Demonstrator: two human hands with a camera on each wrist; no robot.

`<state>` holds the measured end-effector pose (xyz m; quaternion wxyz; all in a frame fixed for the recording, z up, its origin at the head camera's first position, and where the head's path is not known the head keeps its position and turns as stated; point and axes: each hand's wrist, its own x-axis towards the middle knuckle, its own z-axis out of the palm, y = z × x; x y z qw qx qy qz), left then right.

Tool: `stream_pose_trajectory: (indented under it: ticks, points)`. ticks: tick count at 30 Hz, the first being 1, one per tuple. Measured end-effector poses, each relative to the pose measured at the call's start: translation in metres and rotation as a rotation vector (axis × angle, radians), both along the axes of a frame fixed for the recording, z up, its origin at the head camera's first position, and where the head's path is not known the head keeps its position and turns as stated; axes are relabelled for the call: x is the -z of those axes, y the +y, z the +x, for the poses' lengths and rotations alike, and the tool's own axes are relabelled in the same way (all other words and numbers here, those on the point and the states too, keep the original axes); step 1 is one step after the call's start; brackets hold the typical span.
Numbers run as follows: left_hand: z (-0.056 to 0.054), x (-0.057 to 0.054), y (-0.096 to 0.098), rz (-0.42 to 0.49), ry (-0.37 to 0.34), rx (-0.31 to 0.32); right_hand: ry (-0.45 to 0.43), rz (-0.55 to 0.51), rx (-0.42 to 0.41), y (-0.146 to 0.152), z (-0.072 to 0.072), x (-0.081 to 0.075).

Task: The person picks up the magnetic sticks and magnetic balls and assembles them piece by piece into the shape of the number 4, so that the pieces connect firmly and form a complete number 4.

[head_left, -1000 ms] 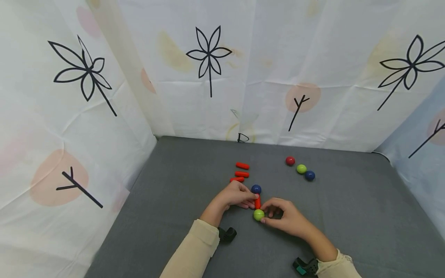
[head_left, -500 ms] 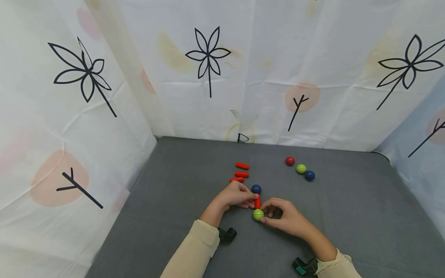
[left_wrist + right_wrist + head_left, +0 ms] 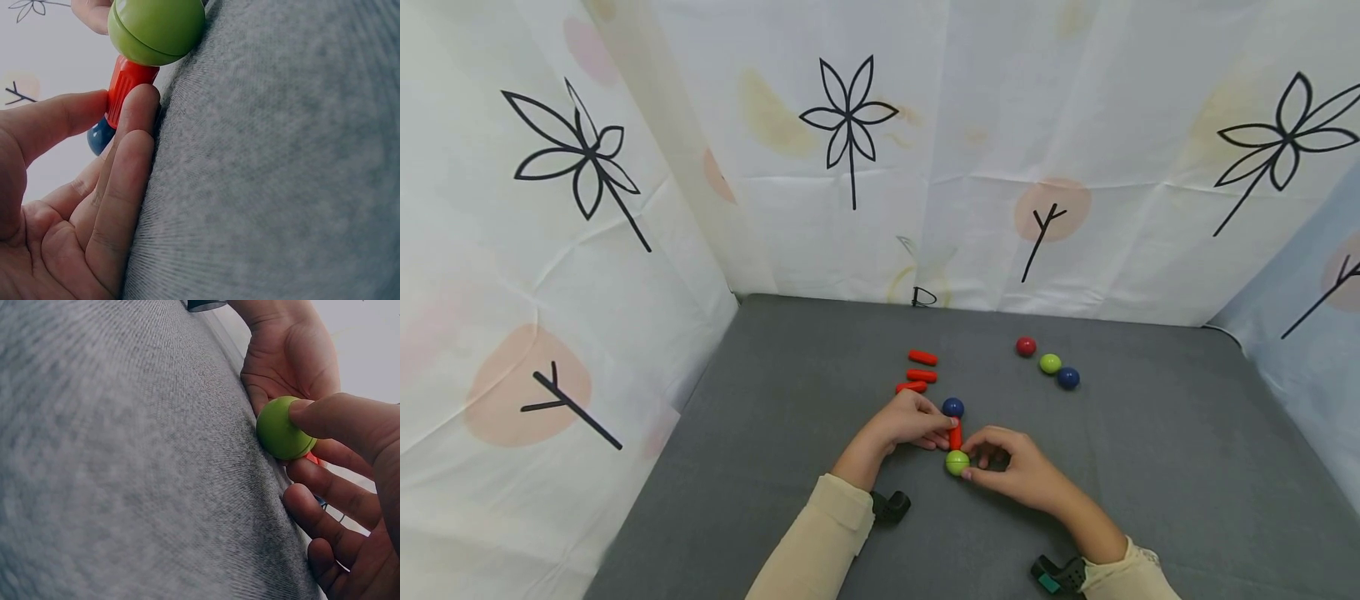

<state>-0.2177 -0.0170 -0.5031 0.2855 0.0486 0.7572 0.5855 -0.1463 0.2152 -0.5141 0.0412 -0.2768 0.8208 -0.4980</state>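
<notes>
A red ridged rod point(image 3: 128, 87) lies between a blue ball point(image 3: 952, 407) at its far end and a lime-green ball point(image 3: 957, 463) at its near end, the three in one line on the grey cloth. My left hand point(image 3: 917, 421) pinches the rod between thumb and fingers from the left side. With thumb and fingertips, my right hand point(image 3: 1011, 467) holds the green ball from the right. In the left wrist view the green ball sits right against the rod's end, and most of the blue ball is hidden behind the fingers.
Behind the left hand lie several loose red rods point(image 3: 922, 377). Farther back to the right are a dark red ball point(image 3: 1026, 347), a second green ball point(image 3: 1050, 364) and a second blue ball point(image 3: 1068, 378). A patterned white curtain point(image 3: 970, 150) encloses the grey table point(image 3: 1150, 433).
</notes>
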Motion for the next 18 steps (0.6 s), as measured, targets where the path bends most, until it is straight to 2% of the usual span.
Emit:
stream_pose_trajectory:
  ticks: [18]
  points:
    - [0.0030,-0.0018,-0.0001,-0.003,0.009,-0.010,-0.017,0.002,0.001,0.0001,0.0004,-0.0011]
